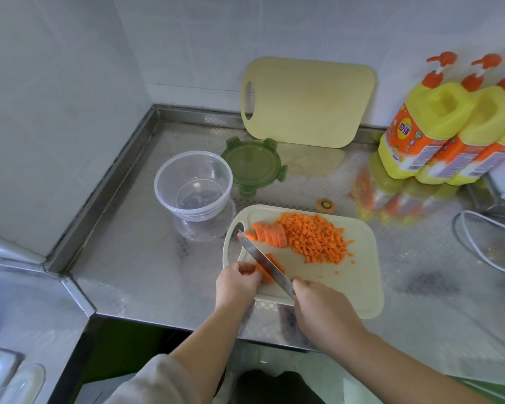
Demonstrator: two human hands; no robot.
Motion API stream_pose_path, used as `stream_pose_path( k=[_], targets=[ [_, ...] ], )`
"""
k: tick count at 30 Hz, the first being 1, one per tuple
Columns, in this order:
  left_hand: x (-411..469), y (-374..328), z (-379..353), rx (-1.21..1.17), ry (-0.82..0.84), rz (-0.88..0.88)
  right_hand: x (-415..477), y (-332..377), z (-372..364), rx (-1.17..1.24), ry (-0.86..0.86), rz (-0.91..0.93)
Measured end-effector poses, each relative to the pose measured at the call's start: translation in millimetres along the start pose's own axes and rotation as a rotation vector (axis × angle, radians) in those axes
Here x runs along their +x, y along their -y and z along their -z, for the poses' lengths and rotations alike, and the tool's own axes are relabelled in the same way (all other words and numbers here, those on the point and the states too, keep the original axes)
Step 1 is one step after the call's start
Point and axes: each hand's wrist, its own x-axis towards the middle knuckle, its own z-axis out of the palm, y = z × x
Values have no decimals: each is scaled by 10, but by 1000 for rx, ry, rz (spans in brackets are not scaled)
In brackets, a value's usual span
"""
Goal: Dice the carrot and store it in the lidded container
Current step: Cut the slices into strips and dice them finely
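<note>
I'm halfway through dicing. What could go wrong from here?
1. The knife lies close beside the left hand pinning the slices; a slip could nick a finger.
2. The dice pile is loose, with strays scattered on the board; more may roll off.
3. The container stands off the board, so carrying dice over could spill some.

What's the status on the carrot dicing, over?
Left hand holds carrot slices, right hand gripping knife. Diced pile on cutting board. Container holds no carrot, lid off. Nothing in the way.
</note>
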Motion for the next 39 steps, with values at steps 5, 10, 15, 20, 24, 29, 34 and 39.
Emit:
stream_pose_path(
  k=[5, 10, 15, 20, 24, 29, 34, 39],
  targets=[
    [6, 22, -6, -13, -2, 1, 22, 20, -53, -13, 19, -8],
    [-11, 16, -8, -52, -11, 15, 22, 49, -82, -53, 42, -3],
    [13, 20, -16, -58, 2, 26, 43, 71, -102, -76, 49, -1],
    [9, 12, -8, -52, 10, 40, 107, 63, -159, -59, 46, 5],
    [8, -8, -1, -45, 14, 52, 166, 59, -240, -54, 21, 12],
    [7, 0, 2, -29, 9, 46, 261, 66, -281, -72, 41, 15],
    [-12, -12, 14, -49, 3, 36, 276, 7, -207, 8, 60, -3],
    [-23, 2, 37, -43, 5, 7, 208, -69, -77, 72, -20, -19]
  ],
)
